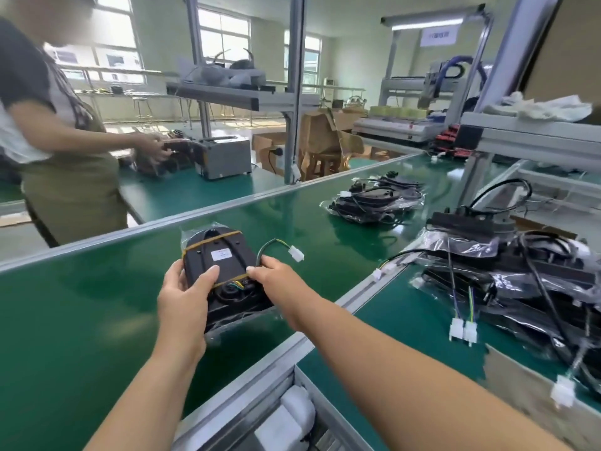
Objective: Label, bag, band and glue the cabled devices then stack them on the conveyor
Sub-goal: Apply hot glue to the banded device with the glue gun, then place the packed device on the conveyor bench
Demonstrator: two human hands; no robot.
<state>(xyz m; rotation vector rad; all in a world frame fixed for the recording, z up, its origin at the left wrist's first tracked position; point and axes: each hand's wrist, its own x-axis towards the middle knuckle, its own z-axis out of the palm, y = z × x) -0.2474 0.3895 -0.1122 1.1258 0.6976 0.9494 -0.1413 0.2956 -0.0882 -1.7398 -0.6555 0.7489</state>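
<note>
A black cabled device (pixel 221 255) in a clear bag lies on the green conveyor belt (pixel 97 304), with a white label on top and two tan rubber bands around it. My left hand (pixel 185 294) grips its near left side, thumb on top. My right hand (pixel 276 278) pinches the near rubber band at the device's right edge. Its cable loops out to a white connector (pixel 296 254). A stack of bagged devices (pixel 377 198) rests farther along the belt.
A pile of bagged devices with cables (pixel 520 275) covers the green side table at right. A person (pixel 58 131) stands across the belt at left, handling something near a grey machine (pixel 224 157). Aluminium frame posts (pixel 294 92) rise behind the belt.
</note>
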